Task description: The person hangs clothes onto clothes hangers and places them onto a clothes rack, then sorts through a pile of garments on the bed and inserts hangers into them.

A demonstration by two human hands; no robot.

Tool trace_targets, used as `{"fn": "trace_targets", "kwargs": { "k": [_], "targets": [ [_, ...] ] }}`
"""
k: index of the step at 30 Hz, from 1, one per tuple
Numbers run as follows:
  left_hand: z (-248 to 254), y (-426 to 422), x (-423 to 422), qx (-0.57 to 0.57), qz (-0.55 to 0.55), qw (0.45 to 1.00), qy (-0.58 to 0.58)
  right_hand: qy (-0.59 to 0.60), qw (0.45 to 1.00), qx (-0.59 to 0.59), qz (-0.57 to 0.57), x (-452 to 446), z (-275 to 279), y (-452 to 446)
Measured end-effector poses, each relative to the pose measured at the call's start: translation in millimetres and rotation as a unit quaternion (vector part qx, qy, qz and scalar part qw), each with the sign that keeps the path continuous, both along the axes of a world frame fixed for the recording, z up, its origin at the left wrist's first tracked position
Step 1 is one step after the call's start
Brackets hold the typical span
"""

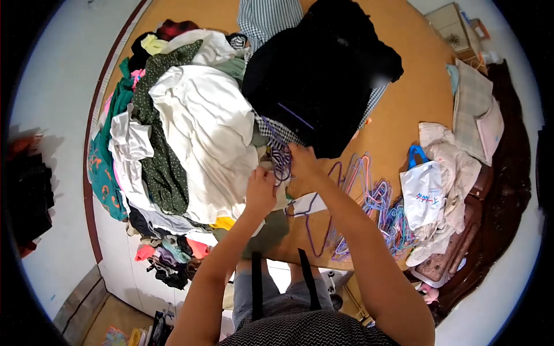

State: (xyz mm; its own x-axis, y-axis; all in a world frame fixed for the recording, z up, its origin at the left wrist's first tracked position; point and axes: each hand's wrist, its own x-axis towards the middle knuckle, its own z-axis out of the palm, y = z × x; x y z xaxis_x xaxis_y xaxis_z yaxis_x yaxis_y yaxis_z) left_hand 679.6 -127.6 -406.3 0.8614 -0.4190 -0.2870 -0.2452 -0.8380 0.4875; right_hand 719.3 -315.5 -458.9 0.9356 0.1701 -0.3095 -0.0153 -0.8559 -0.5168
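My right hand (302,160) is closed on a dark-and-white striped garment (281,157), bunched at the pile's right edge. Just left of it, my left hand (261,189) has its fingers curled in beside a large white garment (199,115); what they pinch is hidden. A black garment (323,75) lies spread beyond my hands, over checked cloth (268,23). Part of a purple hanger (296,115) shows on the black cloth. Another purple hanger (311,230) lies on the table under my right forearm.
Heaped clothes cover the table's left side, including a green dotted garment (164,132). Several tangled hangers (378,207) lie right of my right arm on the tan table (421,86). Beyond them are a white bag (422,193) and pale cloth (453,155) by a dark brown seat (508,173).
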Motion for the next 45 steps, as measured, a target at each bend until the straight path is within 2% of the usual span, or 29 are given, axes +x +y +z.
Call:
{"fn": "trace_targets", "kwargs": {
  "k": [1,2,3,4,6,7,8,10,11,12,13,15,16,18,19,20,22,24,25,26,28,30,32,35,36,38,40,42,45],
  "targets": [
    [-1,-6,-8,-0.156,0.072,0.985,0.019,-0.008,1.0,-0.014,0.018,-2,-1,-10],
    [-1,-13,-12,-0.309,0.142,0.94,0.034,-0.004,1.0,-0.017,0.018,-3,2,-24],
    [0,-21,-14,-0.317,0.104,0.941,-0.05,-0.055,0.998,-0.018,0.016,-2,7,-41],
    [-5,-34,-21,-0.322,0.104,0.94,-0.048,-0.107,0.994,-0.02,0.015,1,22,-54],
    [-22,-61,-35,-0.489,0.259,0.833,-0.004,-0.127,0.981,0.108,-0.101,9,69,-78],
    [-27,-64,-35,-0.397,0.216,0.891,0.044,-0.128,0.981,0.105,-0.1,11,89,-86],
    [-37,-71,-35,-0.4,0.214,0.89,0.043,-0.152,0.975,0.096,-0.134,11,107,-93],
    [-60,-90,-36,-0.132,0.071,0.989,-0.003,-0.179,0.966,0.082,-0.168,8,141,-98],
    [-69,-95,-39,0.003,0.037,0.999,-0.008,-0.155,0.97,0.079,-0.171,4,158,-97],
    [-78,-95,-39,-0.003,0.035,0.999,-0.013,-0.133,0.973,0.076,-0.174,-1,169,-98],
    [-88,-93,-36,0.034,-0.02,0.999,-0.012,-0.23,0.966,0.044,-0.112,-7,165,-102],
    [-109,-92,-38,0.134,-0.09,0.985,-0.064,-0.239,0.966,0.028,-0.091,-28,172,-103],
    [-82,-90,-32,0.133,-0.088,0.984,-0.075,-0.241,0.968,0.018,-0.07,-37,180,-99],
    [1,-77,-20,0.168,-0.259,0.951,0.022,-0.284,0.958,0.012,-0.027,-51,205,-86],
    [-4,-72,-35,0.029,-0.219,0.974,-0.059,-0.277,0.961,0.0,-0.025,-60,216,-78],
    [-6,-66,-51,-0.111,-0.176,0.968,-0.141,-0.249,0.968,-0.015,-0.008,-72,222,-78],
    [101,-47,-59,-0.263,-0.119,0.943,-0.164,-0.233,0.972,0.017,-0.023,-94,236,-65],
    [180,-30,-78,-0.3,-0.087,0.921,-0.231,-0.227,0.967,0.107,-0.03,-118,250,-49],
    [215,-24,-89,-0.344,-0.06,0.896,-0.274,-0.293,0.946,0.142,-0.004,-127,271,-37],
    [248,-18,-99,-0.335,-0.068,0.893,-0.293,-0.336,0.93,0.149,0.002,-138,289,-25],
    [304,-9,-121,-0.36,-0.036,0.857,-0.367,-0.212,0.962,0.163,0.058,-168,335,-19],
    [342,-6,-151,-0.372,-0.004,0.816,-0.443,-0.216,0.958,0.163,0.088,-199,374,-10],
    [380,1,-192,-0.355,0.003,0.785,-0.507,-0.233,0.945,0.179,0.144,-234,416,-5],
    [424,11,-272,-0.302,0.035,0.758,-0.577,-0.223,0.897,0.299,0.236,-291,477,-1],
    [437,10,-293,-0.303,0.024,0.723,-0.62,-0.206,0.878,0.328,0.28,-307,488,-1],
    [471,3,-348,-0.325,0.077,0.721,-0.607,-0.198,0.845,0.338,0.364,-339,492,7],
    [483,1,-391,-0.265,0.135,0.68,-0.67,-0.145,0.801,0.396,0.424,-364,509,21],
    [497,14,-412,-0.168,0.101,0.667,-0.719,-0.106,0.785,0.401,0.46,-387,510,35],
    [510,25,-445,-0.079,0.18,0.712,-0.674,0.023,0.776,0.483,0.405,-415,504,61]
  ]
}}
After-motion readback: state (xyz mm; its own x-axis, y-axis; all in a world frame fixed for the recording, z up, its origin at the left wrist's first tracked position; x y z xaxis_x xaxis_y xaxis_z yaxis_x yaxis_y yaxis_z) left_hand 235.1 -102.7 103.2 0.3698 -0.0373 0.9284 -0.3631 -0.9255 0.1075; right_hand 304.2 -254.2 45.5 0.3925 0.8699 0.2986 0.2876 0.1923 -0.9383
